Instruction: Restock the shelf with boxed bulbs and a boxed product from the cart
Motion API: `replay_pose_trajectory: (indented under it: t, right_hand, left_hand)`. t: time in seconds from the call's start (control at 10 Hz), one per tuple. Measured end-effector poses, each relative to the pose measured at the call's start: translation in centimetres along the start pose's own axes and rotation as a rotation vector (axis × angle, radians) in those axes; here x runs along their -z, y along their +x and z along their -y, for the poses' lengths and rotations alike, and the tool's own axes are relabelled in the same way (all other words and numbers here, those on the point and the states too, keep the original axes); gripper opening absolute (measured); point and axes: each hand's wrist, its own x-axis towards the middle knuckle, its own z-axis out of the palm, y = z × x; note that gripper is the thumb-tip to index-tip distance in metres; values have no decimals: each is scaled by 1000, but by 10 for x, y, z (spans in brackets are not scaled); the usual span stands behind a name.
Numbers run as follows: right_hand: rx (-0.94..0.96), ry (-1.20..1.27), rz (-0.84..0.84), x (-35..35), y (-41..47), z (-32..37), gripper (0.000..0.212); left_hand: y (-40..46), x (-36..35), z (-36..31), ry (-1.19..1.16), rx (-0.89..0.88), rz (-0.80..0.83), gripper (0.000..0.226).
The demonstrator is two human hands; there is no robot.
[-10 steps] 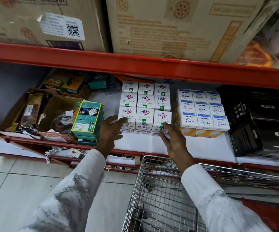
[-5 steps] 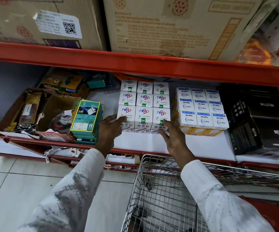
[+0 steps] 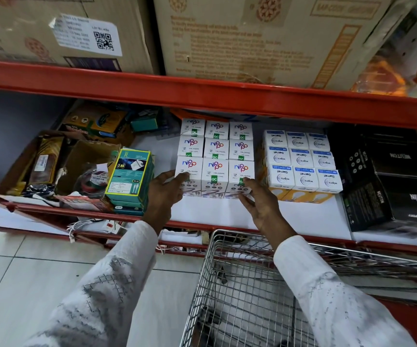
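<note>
Squaring-up step: left hand [image 3: 163, 190] and right hand [image 3: 260, 205], both flat and unclenched, press the front-row ends of the bulb boxes [image 3: 215, 159] at frame centre on the shelf [image 3: 302, 221]; next likely reach back into cart [image 3: 240, 284].

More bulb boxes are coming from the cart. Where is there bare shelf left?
The bare shelf runs along the front edge, before the Nippo boxes and Wipro boxes. A narrow strip lies between the Nippo boxes and the teal charger box. The left end is crowded with open cartons.
</note>
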Motion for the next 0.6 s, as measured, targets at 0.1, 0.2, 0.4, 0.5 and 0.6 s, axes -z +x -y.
replay_pose_trajectory:
  t: [0.1, 0.2, 0.4, 0.5, 0.6]
  right_hand:
    - [-8, -44, 6, 2, 1, 1, 48]
    - [-4, -56, 19, 2, 3, 2, 41]
    - [2, -78, 12, 2, 3, 3, 35]
    - [8, -102, 12, 3, 3, 1, 37]
    - [35, -157, 0, 3, -1, 3, 35]
  left_hand:
    - [0, 0, 0, -13, -5, 4, 36]
    - [0, 1, 2, -16, -6, 2, 38]
    - [-2, 1, 1, 2, -3, -6, 38]
    - [3, 4, 3, 31, -9, 16, 38]
    - [0, 7, 2, 213, -109, -74, 47]
